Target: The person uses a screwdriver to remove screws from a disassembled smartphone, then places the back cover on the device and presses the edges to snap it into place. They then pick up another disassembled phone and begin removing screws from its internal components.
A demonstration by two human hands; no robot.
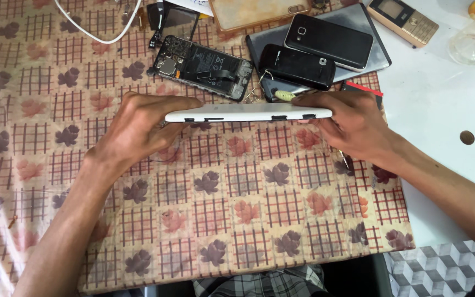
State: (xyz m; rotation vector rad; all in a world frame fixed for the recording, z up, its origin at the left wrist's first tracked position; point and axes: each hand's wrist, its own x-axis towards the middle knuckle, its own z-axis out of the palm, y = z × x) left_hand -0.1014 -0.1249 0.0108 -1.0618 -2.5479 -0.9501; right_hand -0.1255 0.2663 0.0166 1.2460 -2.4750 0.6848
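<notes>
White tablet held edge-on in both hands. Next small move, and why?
Probably tilt the white tablet flat so a face shows. Left hand and right hand grip its ends, only the slotted side edge faces the camera, and no tool is visibly at the seam.

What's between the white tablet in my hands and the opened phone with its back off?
In the head view, only bare patterned tablecloth separates the white tablet from the opened phone; the left hand grips the tablet's end.
</notes>
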